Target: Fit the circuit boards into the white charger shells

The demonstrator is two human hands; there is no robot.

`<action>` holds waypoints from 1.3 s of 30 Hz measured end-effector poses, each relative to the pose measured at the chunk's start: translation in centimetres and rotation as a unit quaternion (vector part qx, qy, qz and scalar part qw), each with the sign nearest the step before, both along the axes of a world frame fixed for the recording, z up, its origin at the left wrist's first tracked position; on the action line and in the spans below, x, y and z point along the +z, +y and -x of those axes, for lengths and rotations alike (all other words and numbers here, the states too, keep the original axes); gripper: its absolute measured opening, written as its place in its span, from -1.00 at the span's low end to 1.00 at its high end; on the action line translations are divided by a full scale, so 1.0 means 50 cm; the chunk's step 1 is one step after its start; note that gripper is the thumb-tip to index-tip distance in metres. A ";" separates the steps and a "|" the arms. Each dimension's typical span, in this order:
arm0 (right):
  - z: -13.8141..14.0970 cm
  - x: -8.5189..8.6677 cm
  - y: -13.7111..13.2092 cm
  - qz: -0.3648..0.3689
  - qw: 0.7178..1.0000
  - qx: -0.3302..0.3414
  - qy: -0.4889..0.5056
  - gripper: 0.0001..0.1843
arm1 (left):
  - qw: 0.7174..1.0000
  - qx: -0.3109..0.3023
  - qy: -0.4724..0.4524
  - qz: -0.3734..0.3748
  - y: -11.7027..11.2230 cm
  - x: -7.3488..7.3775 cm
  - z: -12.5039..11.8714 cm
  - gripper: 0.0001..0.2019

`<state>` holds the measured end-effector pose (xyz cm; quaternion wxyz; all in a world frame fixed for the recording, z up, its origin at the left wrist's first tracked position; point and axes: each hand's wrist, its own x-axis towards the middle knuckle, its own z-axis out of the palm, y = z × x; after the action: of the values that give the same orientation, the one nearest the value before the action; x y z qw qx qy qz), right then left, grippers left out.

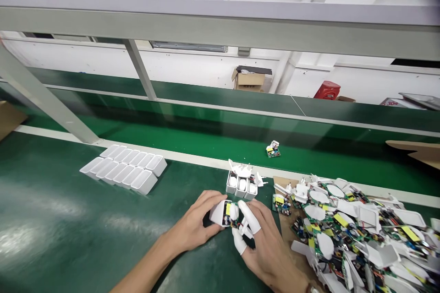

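My left hand (202, 219) is closed around a white plastic charger housing (216, 213), whose opening faces right. At that opening sits a circuit board (228, 210) with a yellow-wrapped part and a white round pad. My right hand (256, 233), with white finger cots on thumb and finger, pinches the board's right side, where a small white plastic piece (245, 228) also shows. How deep the board sits in the housing I cannot tell. Just beyond my hands stand three white housings (242, 185) side by side, with boards and white pieces in and on them.
Two rows of empty white housings (123, 167) stand at the left. A heap of circuit boards and white plastic parts (357, 233) covers cardboard at the right. One board assembly (273, 149) lies on the green belt (206, 135). A metal frame post (51, 96) rises at the left.
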<state>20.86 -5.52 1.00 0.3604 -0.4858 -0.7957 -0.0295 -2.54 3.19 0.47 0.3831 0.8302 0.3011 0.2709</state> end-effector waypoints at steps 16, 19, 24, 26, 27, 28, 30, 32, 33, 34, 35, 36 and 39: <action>0.010 -0.001 -0.004 0.055 0.991 0.045 0.109 -0.36 | 0.998 -0.026 0.009 0.052 -0.020 0.001 -0.012 -0.45; 0.007 -0.006 0.000 0.060 0.985 0.031 0.158 -0.56 | 0.997 -0.014 0.004 0.078 -0.018 0.002 -0.001 -0.36; 0.007 -0.038 0.014 0.107 0.988 0.074 0.089 -0.55 | 0.988 0.013 -0.011 0.150 -0.021 0.026 0.010 -0.44; 0.010 -0.050 0.018 0.105 0.989 0.086 0.063 -0.56 | 0.988 0.023 0.001 0.151 -0.024 0.029 0.009 -0.50; 0.011 -0.055 0.019 0.094 0.990 0.088 0.057 -0.58 | 0.989 0.022 0.005 0.148 -0.026 0.027 0.009 -0.49; 0.012 -0.058 0.019 0.080 0.991 0.089 0.053 -0.59 | 0.989 0.017 0.004 0.144 -0.028 0.022 0.009 -0.46; 0.014 -0.059 0.017 0.049 0.993 0.088 0.053 -0.60 | 0.991 0.007 -0.016 0.129 -0.029 0.011 0.009 -0.32; 0.015 -0.055 0.015 0.019 0.995 0.078 0.062 -0.57 | 0.992 0.003 -0.047 0.114 -0.030 0.001 0.010 -0.16; 0.015 -0.052 0.013 0.004 0.995 0.071 0.070 -0.55 | 0.992 0.004 -0.063 0.106 -0.029 -0.002 0.010 -0.09; 0.016 -0.049 0.013 -0.003 0.995 0.066 0.074 -0.53 | 0.992 0.006 -0.077 0.097 -0.029 -0.004 0.010 -0.04; 0.016 -0.048 0.013 -0.002 0.995 0.063 0.072 -0.53 | 0.992 0.009 -0.091 0.087 -0.029 -0.004 0.009 -0.01; 0.017 -0.047 0.013 0.008 0.996 0.063 0.063 -0.54 | 0.992 0.012 -0.102 0.076 -0.028 -0.004 0.008 0.00; 0.021 -0.049 0.018 0.057 0.996 0.069 0.028 -0.59 | 0.992 0.027 -0.116 0.049 -0.027 -0.007 0.001 -0.10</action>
<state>19.79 -4.64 -1.48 0.3553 -0.4501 -0.8174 0.0541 -2.58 1.83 0.10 0.4483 0.7650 0.2895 0.3606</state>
